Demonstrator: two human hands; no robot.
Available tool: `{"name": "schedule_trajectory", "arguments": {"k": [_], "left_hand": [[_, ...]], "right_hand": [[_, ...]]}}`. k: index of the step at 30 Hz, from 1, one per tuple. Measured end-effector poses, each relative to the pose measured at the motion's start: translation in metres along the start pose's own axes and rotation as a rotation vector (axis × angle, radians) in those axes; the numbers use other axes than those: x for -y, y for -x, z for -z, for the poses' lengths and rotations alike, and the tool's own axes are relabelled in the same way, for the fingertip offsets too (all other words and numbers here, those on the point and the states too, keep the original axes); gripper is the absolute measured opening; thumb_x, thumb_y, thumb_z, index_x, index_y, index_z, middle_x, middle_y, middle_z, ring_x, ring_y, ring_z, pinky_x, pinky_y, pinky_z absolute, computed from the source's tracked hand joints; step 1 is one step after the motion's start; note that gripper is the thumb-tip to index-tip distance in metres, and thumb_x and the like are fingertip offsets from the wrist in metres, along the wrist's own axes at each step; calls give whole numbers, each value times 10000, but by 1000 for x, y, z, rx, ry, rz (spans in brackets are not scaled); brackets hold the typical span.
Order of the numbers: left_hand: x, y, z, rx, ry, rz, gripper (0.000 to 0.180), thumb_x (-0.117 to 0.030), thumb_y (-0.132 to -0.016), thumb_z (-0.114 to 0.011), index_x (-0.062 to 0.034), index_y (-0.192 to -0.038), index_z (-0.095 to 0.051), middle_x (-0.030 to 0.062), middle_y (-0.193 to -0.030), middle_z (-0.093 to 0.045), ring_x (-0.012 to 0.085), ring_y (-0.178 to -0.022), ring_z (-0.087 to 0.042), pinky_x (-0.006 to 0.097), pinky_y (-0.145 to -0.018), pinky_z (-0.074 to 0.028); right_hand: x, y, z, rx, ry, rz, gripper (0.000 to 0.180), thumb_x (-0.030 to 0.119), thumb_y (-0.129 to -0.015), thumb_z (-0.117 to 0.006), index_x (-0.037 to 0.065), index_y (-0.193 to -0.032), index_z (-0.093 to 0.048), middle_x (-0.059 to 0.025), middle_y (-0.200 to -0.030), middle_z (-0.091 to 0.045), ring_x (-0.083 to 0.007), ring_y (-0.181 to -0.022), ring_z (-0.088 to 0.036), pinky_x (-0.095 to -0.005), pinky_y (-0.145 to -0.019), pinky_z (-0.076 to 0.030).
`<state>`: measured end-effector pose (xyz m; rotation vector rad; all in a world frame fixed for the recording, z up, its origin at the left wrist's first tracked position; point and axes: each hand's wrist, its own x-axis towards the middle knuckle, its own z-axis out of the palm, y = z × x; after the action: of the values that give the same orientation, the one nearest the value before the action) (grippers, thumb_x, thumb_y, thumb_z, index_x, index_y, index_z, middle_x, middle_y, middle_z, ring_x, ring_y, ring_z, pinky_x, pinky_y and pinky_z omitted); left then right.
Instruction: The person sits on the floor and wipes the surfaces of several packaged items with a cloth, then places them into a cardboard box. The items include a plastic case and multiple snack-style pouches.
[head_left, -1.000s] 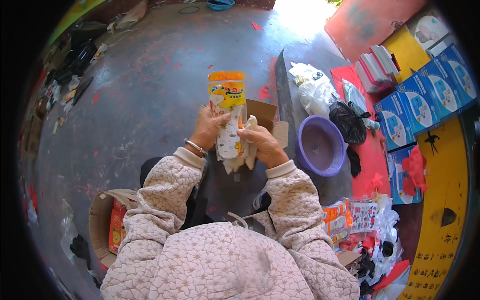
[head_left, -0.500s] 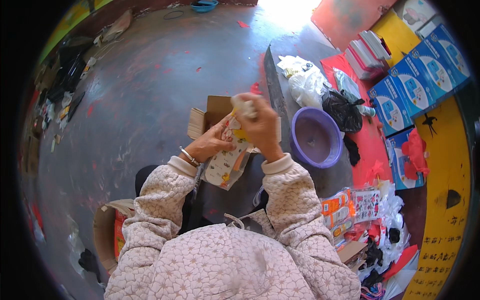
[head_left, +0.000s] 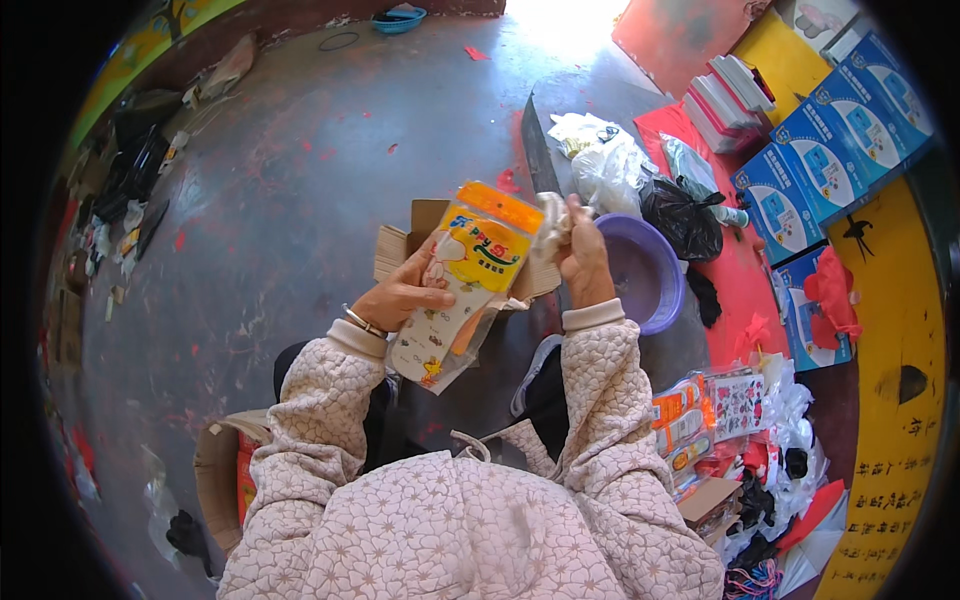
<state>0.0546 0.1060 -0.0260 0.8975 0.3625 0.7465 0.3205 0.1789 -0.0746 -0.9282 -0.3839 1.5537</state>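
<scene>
A flat clear plastic packet (head_left: pixel 490 245) with an orange top strip, a yellow printed area and small cartoon pictures on white is tilted in front of me. My left hand (head_left: pixel 400 292) grips its left edge, thumb across the front and fingers behind. Just right of the packet's upper part, my right hand (head_left: pixel 586 255) is closed on a crumpled off-white cloth (head_left: pixel 551 228). Beneath and behind the packet stands an open cardboard box (head_left: pixel 391 252), its flaps spread; the packet and hands hide what is inside.
A purple basin (head_left: pixel 672 300) holding murky water stands right of my right hand. Beyond it are plastic bags (head_left: pixel 612 172), a black bag (head_left: pixel 683 222) and blue boxes (head_left: pixel 785 200). Packaged goods (head_left: pixel 684 418) pile up at lower right. Another cardboard box (head_left: pixel 215 470) is at lower left.
My right hand with the cloth has moved right and down, off the packet's upper part. The packet's orange and yellow top now shows, turned more toward me.
</scene>
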Motion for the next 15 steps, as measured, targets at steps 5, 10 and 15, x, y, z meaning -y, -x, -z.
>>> {"name": "schedule_trajectory", "arguments": {"k": [5, 10, 15], "left_hand": [[13, -9, 11, 1, -173, 35, 943, 43, -694, -634, -92, -1428, -57, 106, -1270, -439, 190, -1132, -466, 286, -949, -379], [16, -7, 22, -181, -346, 119, 978, 64, -676, -607, -50, -1420, 18, 130, -1297, -404, 206, -1150, -439, 274, -971, -341], [17, -10, 25, -98, -225, 68, 949, 75, -678, -591, -55, -1422, -15, 135, -1301, -407, 199, -1151, -446, 274, -975, -345]], "right_hand": [[-21, 44, -49, 520, -97, -341, 446, 441, -929, -385, 28, -974, -548, -103, -907, -608, -231, -850, -604, -374, -776, -509], [-13, 54, -63, 399, 185, -141, 406, 317, -894, -517, -30, -1105, -512, -129, -949, -603, -208, -863, -608, -334, -763, -509], [-23, 45, -53, 252, 192, -112, 279, 78, -763, -647, -5, -1010, -546, -87, -880, -601, -211, -803, -617, -323, -713, -525]]}}
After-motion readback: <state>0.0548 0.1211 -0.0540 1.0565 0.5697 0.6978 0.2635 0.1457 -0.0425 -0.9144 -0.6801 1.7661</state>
